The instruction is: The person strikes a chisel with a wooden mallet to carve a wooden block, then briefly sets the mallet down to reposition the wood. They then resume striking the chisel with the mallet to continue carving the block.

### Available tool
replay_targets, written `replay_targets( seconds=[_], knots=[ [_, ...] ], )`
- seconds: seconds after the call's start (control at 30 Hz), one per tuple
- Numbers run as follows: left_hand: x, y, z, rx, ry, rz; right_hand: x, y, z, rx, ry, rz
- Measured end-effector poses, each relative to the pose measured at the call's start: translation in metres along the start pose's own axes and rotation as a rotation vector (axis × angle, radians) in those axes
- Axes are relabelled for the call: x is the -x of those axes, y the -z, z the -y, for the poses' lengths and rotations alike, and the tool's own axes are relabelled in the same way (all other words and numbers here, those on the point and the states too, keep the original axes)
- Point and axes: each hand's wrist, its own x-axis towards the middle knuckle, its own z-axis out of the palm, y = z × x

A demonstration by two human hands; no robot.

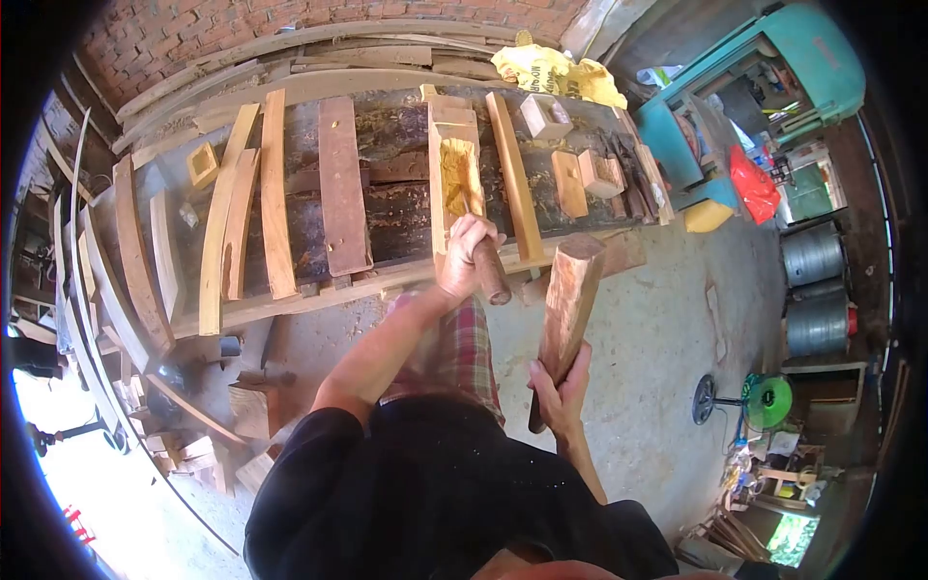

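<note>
My left hand (467,253) is wrapped round the thick brown handle of a chisel (491,275). Its blade end is hidden by the hand and points toward the hollowed wooden block (454,121), which lies on the workbench. Yellowish carved wood shows inside the block's long recess. To the right and nearer my body, my right hand (564,387) grips the narrow end of a heavy wooden mallet (572,300). The mallet's broad head is raised toward the bench, apart from the chisel.
Several planks, among them a brown board (343,184), lie across the workbench (396,232). A small wooden box (546,116) and a wood block (601,174) are at right. A teal machine (812,58) and a green fan (769,401) stand right. Offcuts (253,411) litter the floor.
</note>
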Motion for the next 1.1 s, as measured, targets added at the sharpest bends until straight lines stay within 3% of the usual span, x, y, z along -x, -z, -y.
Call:
replay_targets(
  seconds=[0.17, 0.3, 0.4, 0.47, 0.53, 0.6, 0.63, 0.73, 0.8, 0.87, 0.9, 1.0, 1.1],
  knots=[
    [0.001, -0.002, -0.025, -0.088, 0.058, 0.021, 0.009, 0.009, 0.015, -0.184, -0.145, 0.032],
    [-0.015, -0.007, -0.034, -0.009, 0.139, -0.018, 0.01, 0.024, 0.019, -0.089, -0.113, 0.038],
    [-0.027, -0.011, -0.037, 0.025, 0.206, -0.063, 0.013, 0.033, 0.027, -0.169, 0.009, -0.017],
    [-0.032, -0.011, -0.039, -0.009, 0.215, -0.048, 0.016, 0.034, 0.03, -0.319, 0.211, -0.065],
    [-0.032, -0.013, -0.033, 0.023, 0.261, -0.027, 0.005, 0.02, 0.033, -0.362, 0.198, -0.104],
    [-0.023, -0.018, -0.025, 0.061, 0.309, -0.003, -0.016, 0.01, 0.0, 0.223, 0.081, 0.124],
    [-0.016, -0.021, -0.019, 0.049, 0.279, -0.002, -0.018, 0.005, -0.017, 0.116, -0.007, 0.074],
    [-0.013, -0.018, -0.021, 0.005, 0.212, 0.005, -0.01, 0.015, 0.021, -0.071, -0.018, -0.04],
    [-0.016, -0.018, -0.023, -0.021, 0.24, 0.004, 0.0, 0.016, 0.021, -0.193, 0.093, -0.109],
    [-0.019, -0.02, -0.023, -0.016, 0.229, -0.007, 0.004, 0.017, 0.006, -0.239, 0.371, -0.07],
    [-0.021, -0.018, -0.027, -0.034, 0.187, -0.041, -0.001, 0.014, -0.001, -0.237, 0.375, -0.075],
    [-0.001, -0.019, -0.018, -0.007, 0.136, -0.04, -0.015, 0.001, -0.021, 0.309, 0.118, -0.003],
    [0.005, -0.013, -0.014, -0.041, 0.075, -0.03, -0.007, 0.01, -0.007, 0.143, -0.018, -0.036]
  ],
)
